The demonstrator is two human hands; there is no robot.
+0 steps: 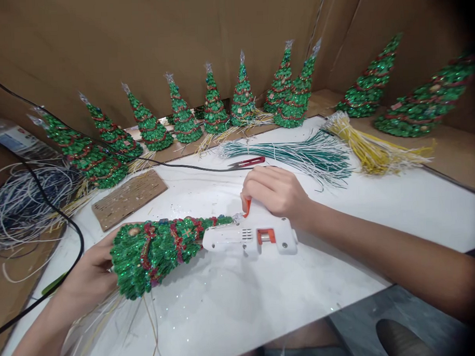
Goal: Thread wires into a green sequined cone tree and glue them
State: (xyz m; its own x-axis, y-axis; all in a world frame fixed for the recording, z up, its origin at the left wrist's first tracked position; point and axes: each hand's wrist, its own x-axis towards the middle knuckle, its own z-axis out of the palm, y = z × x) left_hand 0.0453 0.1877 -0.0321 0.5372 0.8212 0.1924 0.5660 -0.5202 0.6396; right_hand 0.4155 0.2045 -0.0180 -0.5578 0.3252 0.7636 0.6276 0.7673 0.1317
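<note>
- A row of small green glitter cone trees with red garlands and clear tips (213, 103) stands along the back of the white tabletop (398, 214), against the brown cardboard wall (139, 41); more of them lean at the far left and far right.
- A bundle of thin green wires (299, 152) lies fanned out behind the right hand, and just beside it a bundle of thin yellow wires (371, 147).
- A pair of red-handled thread snips (247, 162) rests just behind the right hand, near the green wires.
- A brown perforated cardboard pad (129, 198) lies flat behind the left hand.
- A black cable (73, 225) crosses the left of the table, past a tangle of white and grey wires (16, 201).
- Nothing lies between the two hands but the held things themselves.
- The green glitter cone tree with red garland bands (162, 248) lies on its side, low over the tabletop in front of the person, its base to the left and its narrow tip to the right; pale straw-like wires trail from its base.
- The left hand (87, 276) wraps around the tree's wide base, fingers curled behind it.
- The right hand (275, 189) grips the handle of the white hot glue gun with orange trigger (251, 237), fingers closed about it, with the orange nozzle right at the tree's tip.
</note>
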